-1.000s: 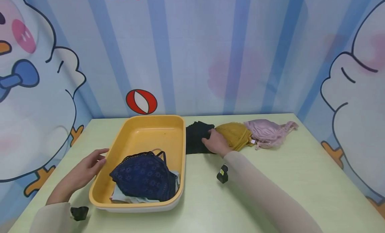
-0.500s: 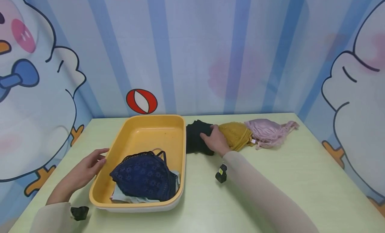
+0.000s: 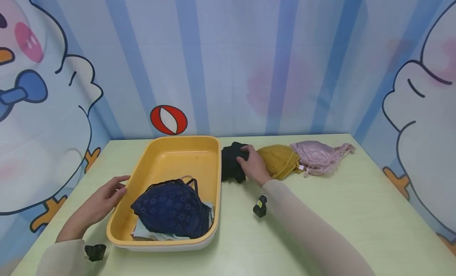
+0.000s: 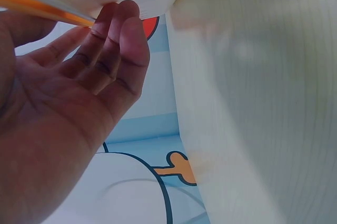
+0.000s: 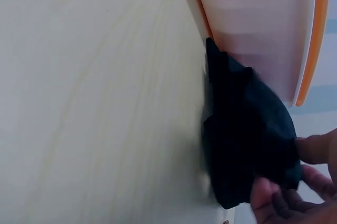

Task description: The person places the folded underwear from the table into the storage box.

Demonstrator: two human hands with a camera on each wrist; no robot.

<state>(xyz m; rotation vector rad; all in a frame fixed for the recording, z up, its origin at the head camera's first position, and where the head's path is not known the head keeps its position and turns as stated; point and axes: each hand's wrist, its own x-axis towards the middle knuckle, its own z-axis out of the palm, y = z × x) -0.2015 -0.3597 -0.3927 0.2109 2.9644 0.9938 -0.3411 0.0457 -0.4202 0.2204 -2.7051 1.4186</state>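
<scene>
The right hand (image 3: 255,165) pinches the black cloth (image 3: 231,161) at its right, so the free left end could catch the tub (image 3: 178,160), which the relaxed left hand (image 3: 101,200) touches.

My left arm, in a pale beige fabric sleeve (image 3: 62,258), shows only its end at the lower left. From the cuff, my bare left wrist (image 3: 73,226) slants forward and rightward. My bare left hand (image 3: 101,199) is relaxed, its fingers reaching out with a gentle bend and the thumb apart from them; seen from my left wrist, the palm shows, fingertips (image 4: 130,12) near one another.

My right arm, in a matching pale beige fabric sleeve (image 3: 310,224), stretches farther, running diagonally forward and leftward. My bare right hand (image 3: 254,165) has its back upward, the thumb and bent fingers gripping in a pinch.
</scene>
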